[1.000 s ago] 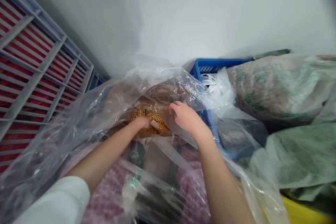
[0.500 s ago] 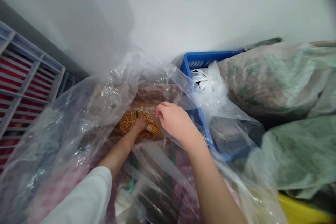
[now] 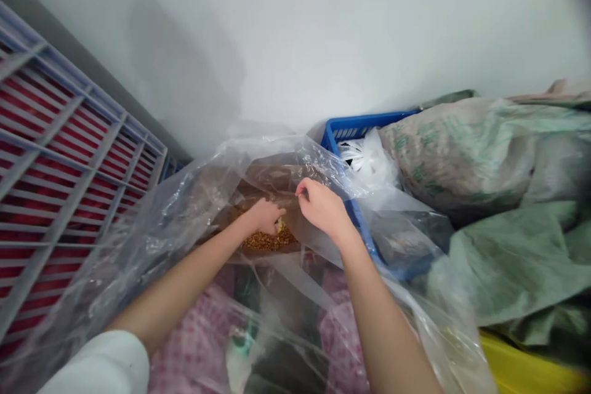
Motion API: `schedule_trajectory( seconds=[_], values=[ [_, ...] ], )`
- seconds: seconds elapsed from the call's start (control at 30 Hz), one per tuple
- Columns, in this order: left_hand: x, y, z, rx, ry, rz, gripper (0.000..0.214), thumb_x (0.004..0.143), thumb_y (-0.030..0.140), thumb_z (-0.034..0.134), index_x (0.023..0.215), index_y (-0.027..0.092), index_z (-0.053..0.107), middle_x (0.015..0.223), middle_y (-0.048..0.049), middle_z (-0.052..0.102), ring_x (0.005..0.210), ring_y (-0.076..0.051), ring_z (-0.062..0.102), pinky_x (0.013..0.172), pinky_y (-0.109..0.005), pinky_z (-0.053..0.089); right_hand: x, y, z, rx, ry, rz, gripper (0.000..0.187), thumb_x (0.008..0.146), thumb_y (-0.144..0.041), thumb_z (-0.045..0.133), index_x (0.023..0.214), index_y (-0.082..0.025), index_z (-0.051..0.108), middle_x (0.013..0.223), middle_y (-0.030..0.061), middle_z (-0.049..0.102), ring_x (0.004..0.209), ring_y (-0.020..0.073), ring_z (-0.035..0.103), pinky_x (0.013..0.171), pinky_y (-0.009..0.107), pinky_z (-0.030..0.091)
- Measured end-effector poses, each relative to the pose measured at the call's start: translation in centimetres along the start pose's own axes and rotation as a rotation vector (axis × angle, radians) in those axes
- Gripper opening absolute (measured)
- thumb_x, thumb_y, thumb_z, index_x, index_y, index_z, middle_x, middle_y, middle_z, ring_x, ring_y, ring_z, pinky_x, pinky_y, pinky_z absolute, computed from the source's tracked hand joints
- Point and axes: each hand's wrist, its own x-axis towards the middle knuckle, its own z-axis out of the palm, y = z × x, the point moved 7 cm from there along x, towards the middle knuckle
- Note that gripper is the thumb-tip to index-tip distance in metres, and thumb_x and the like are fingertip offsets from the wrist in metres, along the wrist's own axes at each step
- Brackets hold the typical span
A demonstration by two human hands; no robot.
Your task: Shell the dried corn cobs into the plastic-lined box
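My left hand (image 3: 264, 217) reaches into a large clear plastic bag (image 3: 184, 197) and is closed over a heap of small golden-brown pieces (image 3: 270, 240) inside it; what the fingers hold is hidden. My right hand (image 3: 323, 208) pinches the bag's edge just to the right and holds the mouth open. The two hands are a few centimetres apart. Brown material (image 3: 277, 169) lies behind the golden pieces inside the bag.
A grey crate with red contents (image 3: 60, 166) stands at the left. A blue plastic basket (image 3: 351, 129) holds a white bag (image 3: 364, 157). Greenish woven sacks (image 3: 484, 154) pile up at the right. Pink checked cloth (image 3: 184, 345) lies below the bag. A yellow edge (image 3: 530, 369) shows at the bottom right.
My left hand has lifted off the golden heap and curled closed. My right hand shifted slightly right along the bag's edge. The camera view rose and swung back left.
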Motion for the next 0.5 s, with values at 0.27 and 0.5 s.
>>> schedule_trajectory(
  seconds=[0.27,0.5],
  values=[
    [-9.9,-1.9,-12.9,-0.057,0.490,-0.242,0.028,0.070,0.042,0.048,0.089,0.022,0.048,0.085,-0.0027,0.060,0.075,-0.019,0.056,0.059,-0.028,0.038,-0.2,1.2,1.0,0.954,0.082,0.308,0.024,0.081,-0.035,0.036,0.090,-0.017,0.049,0.093,0.0064,0.064,0.069,0.0108,0.058,0.060,0.021,0.042],
    [-13.5,0.9,-16.4,-0.078,0.819,-0.233,0.029,0.066,0.034,0.054,0.090,0.020,0.048,0.085,-0.0021,0.059,0.078,-0.020,0.055,0.067,-0.030,0.039,-1.9,-3.6,6.5,1.503,-0.551,0.438,0.064,0.078,-0.067,0.023,0.086,-0.013,0.057,0.076,0.0084,0.064,0.063,0.0157,0.061,0.059,0.029,0.046]
  ],
)
